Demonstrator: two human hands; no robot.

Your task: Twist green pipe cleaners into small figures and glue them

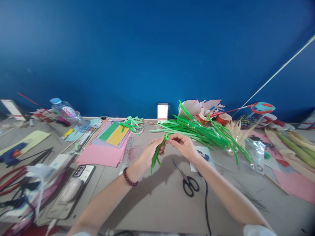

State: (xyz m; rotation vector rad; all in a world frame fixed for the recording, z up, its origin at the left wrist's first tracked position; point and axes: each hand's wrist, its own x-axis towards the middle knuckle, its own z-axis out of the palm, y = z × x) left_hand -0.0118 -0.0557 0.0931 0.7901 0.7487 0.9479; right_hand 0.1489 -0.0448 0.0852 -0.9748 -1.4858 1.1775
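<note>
A small bundle of green pipe cleaners is held above the table, its knotted top upward and its loose ends hanging down. My left hand is closed around it, with a dark red bead bracelet on the wrist. The fingers of my right hand pinch the knotted top. Black-handled scissors lie below my hands on the grey table. Behind my right hand is a large pile of green pipe cleaners. More twisted green pieces lie at the back.
Pink paper sheets and a metal ruler lie left of my hands. Further left are a phone, a plastic bottle and cables. A black cable runs right of the scissors. Corn husks lie far right.
</note>
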